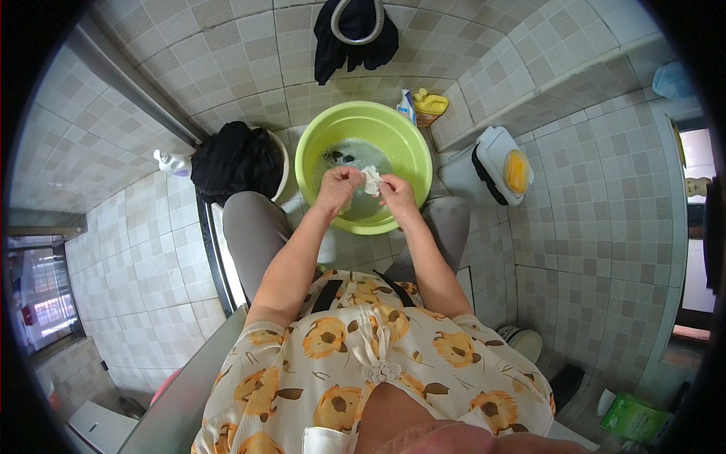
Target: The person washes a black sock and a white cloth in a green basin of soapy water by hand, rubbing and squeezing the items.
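Note:
My left hand [339,189] and my right hand [397,193] are both closed in a pinch. Between them stretches a small crumpled white cloth [371,180], one side in each hand; whether it is a sock or a rag I cannot make out. Both hands are above a round lime-green basin [420,163]. Cloudy, sudsy water [363,147] fills its bottom, and a small dark piece [344,157], perhaps fabric, shows in it beyond my left hand.
Left of the basin, black clothes [236,163] heap over a white tub [283,166], beside a white bottle [172,163]. Behind right stand a yellow jug [429,106] and a blue-white packet [407,106]. A lidded bin [499,163] stands right. Black cloth [355,49] and a hose [359,38] hang ahead.

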Available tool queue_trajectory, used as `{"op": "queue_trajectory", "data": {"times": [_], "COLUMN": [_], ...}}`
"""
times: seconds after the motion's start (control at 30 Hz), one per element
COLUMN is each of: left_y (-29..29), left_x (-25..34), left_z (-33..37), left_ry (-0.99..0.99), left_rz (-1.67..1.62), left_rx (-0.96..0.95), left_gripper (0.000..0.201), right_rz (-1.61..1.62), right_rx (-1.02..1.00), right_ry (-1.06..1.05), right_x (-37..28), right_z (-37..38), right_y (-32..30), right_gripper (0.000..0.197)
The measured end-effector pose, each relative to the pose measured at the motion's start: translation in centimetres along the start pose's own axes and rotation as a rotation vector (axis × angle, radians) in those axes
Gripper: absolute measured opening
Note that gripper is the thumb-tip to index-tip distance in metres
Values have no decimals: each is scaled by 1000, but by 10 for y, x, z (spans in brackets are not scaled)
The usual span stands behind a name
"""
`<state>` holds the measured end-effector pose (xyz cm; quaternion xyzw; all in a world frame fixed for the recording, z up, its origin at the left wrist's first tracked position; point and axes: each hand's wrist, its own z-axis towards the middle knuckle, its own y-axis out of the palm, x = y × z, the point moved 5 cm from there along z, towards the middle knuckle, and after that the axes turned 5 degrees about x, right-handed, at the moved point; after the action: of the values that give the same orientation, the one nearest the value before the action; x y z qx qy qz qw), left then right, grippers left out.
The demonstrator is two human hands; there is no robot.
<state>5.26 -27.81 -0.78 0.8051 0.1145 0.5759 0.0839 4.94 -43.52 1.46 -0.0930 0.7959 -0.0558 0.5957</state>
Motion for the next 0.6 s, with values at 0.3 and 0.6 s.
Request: {"op": "queue_trajectory", "data": {"times": [0.3,0.6], "left_y": [-7,16], "left_x": [6,34], "left_z": [4,-19], "left_ry": [111,-230], "left_rz": [-29,-195], "left_rx": [102,-41], "left_gripper": [8,8], "right_rz": [456,258], "right_rx": [-18,-168], "right_ry": [4,-164], "right_x": [1,-29], "right_z": [5,-4], "right_y": [-14,3], "right_gripper": [21,18]}}
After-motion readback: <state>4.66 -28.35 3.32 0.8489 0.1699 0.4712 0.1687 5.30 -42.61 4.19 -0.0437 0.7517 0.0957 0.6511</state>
